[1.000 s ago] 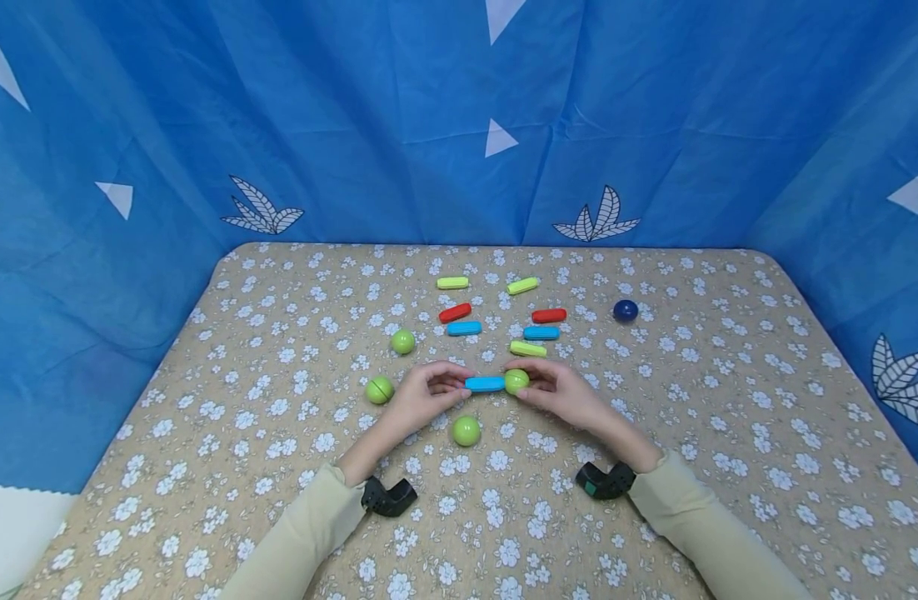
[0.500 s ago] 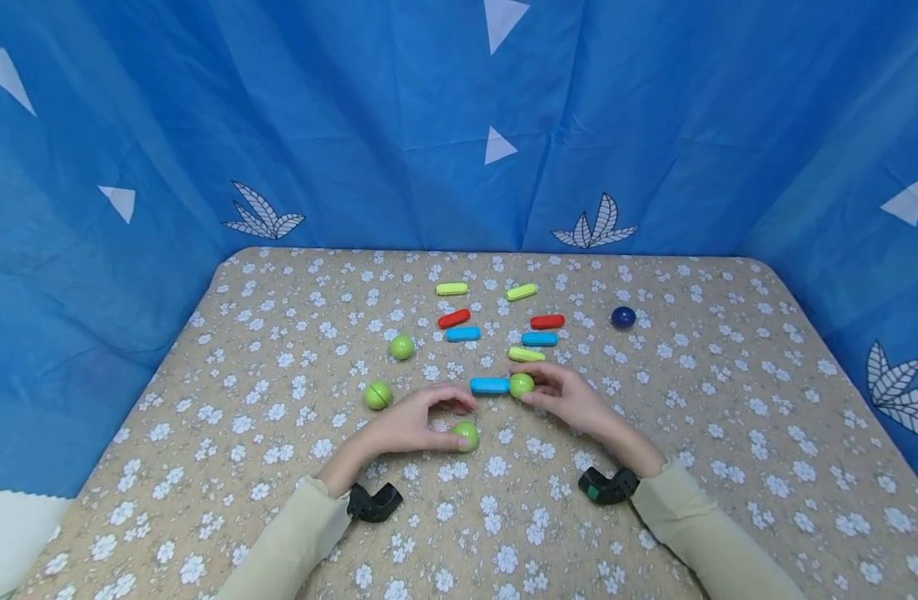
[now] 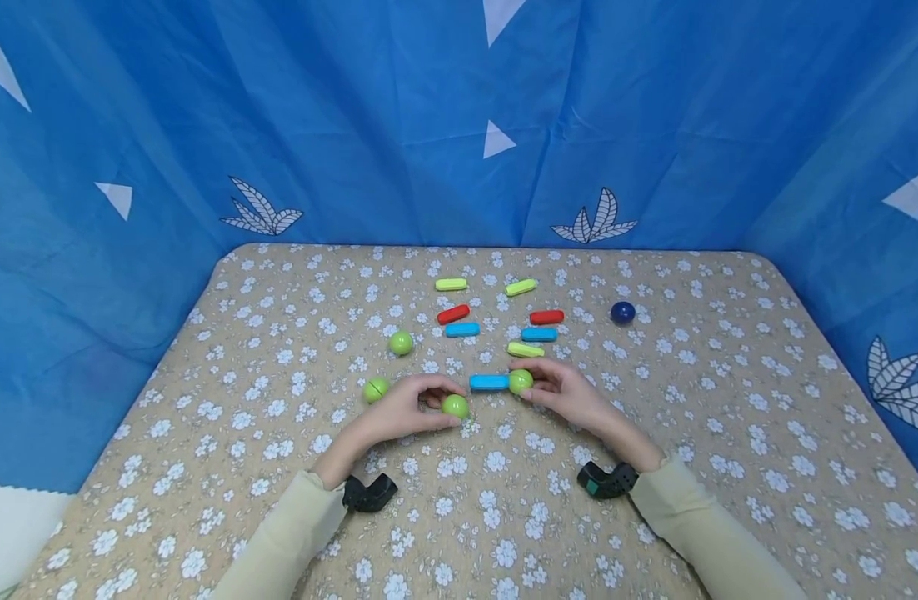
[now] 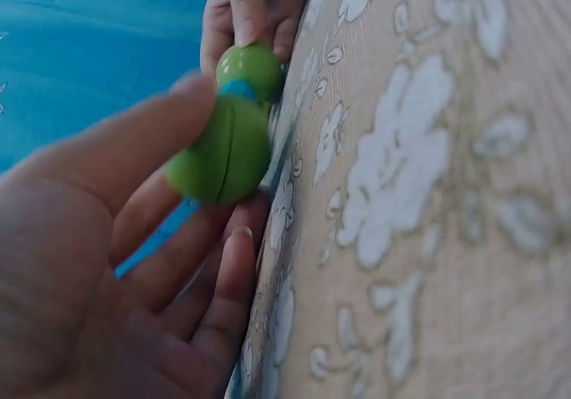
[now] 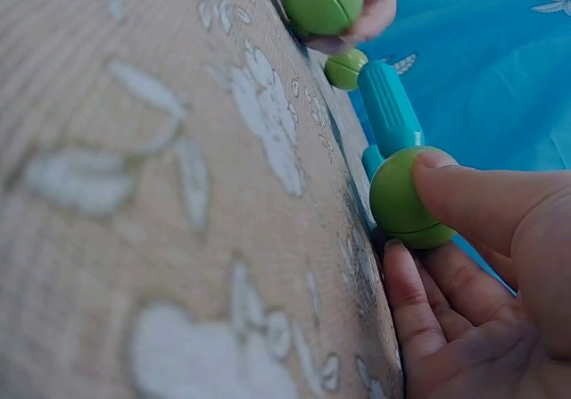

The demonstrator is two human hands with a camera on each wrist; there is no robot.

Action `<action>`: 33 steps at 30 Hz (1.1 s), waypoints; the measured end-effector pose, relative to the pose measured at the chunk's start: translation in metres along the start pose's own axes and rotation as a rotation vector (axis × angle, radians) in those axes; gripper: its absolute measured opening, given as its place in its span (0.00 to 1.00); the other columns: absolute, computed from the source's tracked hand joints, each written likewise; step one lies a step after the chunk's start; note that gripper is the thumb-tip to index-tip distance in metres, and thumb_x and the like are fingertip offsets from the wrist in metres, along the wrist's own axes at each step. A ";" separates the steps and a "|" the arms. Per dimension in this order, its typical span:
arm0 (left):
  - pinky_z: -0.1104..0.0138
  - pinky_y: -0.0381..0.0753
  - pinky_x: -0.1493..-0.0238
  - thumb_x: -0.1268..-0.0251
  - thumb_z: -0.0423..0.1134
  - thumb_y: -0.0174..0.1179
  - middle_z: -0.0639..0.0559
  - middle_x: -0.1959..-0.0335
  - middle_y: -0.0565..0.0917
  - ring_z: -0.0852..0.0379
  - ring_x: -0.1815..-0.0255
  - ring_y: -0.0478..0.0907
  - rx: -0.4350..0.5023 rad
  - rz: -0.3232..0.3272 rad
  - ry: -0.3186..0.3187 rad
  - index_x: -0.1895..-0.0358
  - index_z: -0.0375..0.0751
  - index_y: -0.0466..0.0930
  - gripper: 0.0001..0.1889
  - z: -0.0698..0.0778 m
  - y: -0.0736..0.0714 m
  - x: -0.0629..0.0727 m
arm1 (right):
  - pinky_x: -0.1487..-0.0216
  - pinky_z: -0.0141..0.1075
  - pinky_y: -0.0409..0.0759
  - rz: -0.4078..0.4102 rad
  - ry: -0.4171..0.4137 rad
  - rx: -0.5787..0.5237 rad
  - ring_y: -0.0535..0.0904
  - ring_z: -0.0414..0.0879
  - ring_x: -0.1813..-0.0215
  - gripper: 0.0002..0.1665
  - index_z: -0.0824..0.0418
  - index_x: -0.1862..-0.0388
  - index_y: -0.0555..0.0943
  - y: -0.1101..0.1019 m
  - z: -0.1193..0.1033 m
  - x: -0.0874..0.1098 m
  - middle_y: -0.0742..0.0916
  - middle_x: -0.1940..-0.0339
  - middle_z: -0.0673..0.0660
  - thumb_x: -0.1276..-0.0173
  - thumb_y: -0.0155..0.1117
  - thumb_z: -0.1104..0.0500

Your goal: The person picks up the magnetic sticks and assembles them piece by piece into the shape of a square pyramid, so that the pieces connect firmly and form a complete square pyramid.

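My right hand pinches a green ball between thumb and fingers. A blue ridged stick joins that ball's left side, end against it. To the left, my left hand holds another green ball between thumb and fingers, near the stick's free end but apart from it. A seam line runs round the ball in the left wrist view. Just behind the left hand lies a third green ball on the cloth.
One more green ball lies farther back. Behind the hands are blue sticks, red sticks and yellow-green sticks. A dark blue ball sits at right. Blue curtain encloses the floral-clothed table.
My left hand has let go of the blue stick, moved to the near green ball, grasped it and brought it back toward the stick. The right hand keeps its ball almost in place.
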State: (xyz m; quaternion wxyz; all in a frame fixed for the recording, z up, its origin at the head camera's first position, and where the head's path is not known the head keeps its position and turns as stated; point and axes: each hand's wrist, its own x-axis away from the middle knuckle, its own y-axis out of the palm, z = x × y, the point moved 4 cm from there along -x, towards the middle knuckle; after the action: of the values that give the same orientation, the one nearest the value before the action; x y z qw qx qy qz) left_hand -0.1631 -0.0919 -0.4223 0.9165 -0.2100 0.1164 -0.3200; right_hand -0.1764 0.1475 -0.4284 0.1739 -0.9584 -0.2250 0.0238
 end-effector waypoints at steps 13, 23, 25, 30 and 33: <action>0.66 0.76 0.52 0.42 0.30 0.64 0.40 0.49 0.78 0.48 0.51 0.77 0.252 0.258 -0.166 0.44 0.30 0.74 0.22 -0.008 -0.013 -0.002 | 0.47 0.37 0.74 -0.019 0.010 -0.049 0.73 0.54 0.44 0.24 0.63 0.38 0.73 -0.002 0.001 -0.001 0.75 0.41 0.62 0.34 0.61 0.64; 0.65 0.77 0.53 0.40 0.32 0.64 0.43 0.48 0.78 0.50 0.53 0.77 0.212 0.277 -0.143 0.44 0.34 0.75 0.20 -0.006 -0.005 -0.007 | 0.47 0.36 0.73 -0.008 0.012 -0.059 0.72 0.54 0.43 0.24 0.63 0.38 0.73 -0.003 0.001 0.000 0.74 0.41 0.62 0.33 0.61 0.64; 0.65 0.76 0.52 0.40 0.30 0.63 0.42 0.49 0.78 0.49 0.54 0.77 0.203 0.285 -0.130 0.44 0.31 0.75 0.20 -0.001 -0.005 -0.007 | 0.47 0.35 0.73 -0.003 0.018 -0.061 0.72 0.54 0.44 0.24 0.63 0.38 0.73 -0.003 0.002 0.000 0.75 0.41 0.62 0.34 0.61 0.64; 0.64 0.77 0.54 0.40 0.26 0.61 0.37 0.51 0.78 0.44 0.55 0.76 0.190 0.284 -0.127 0.45 0.25 0.73 0.19 0.023 -0.009 -0.004 | 0.47 0.36 0.74 -0.002 0.027 -0.063 0.72 0.54 0.44 0.25 0.63 0.38 0.73 -0.002 0.001 0.001 0.75 0.42 0.62 0.34 0.62 0.64; 0.65 0.77 0.54 0.39 0.26 0.60 0.36 0.48 0.77 0.42 0.54 0.76 0.163 0.290 -0.134 0.44 0.25 0.73 0.19 0.025 -0.008 -0.006 | 0.47 0.36 0.74 -0.006 0.019 -0.054 0.72 0.54 0.43 0.25 0.64 0.38 0.73 -0.002 0.001 0.002 0.74 0.40 0.62 0.34 0.62 0.64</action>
State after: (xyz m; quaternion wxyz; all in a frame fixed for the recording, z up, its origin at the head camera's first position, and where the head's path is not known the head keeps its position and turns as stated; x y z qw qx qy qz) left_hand -0.1636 -0.0865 -0.3962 0.9727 -0.1368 0.0576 -0.1782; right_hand -0.1759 0.1504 -0.4284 0.1503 -0.9622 -0.2269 0.0082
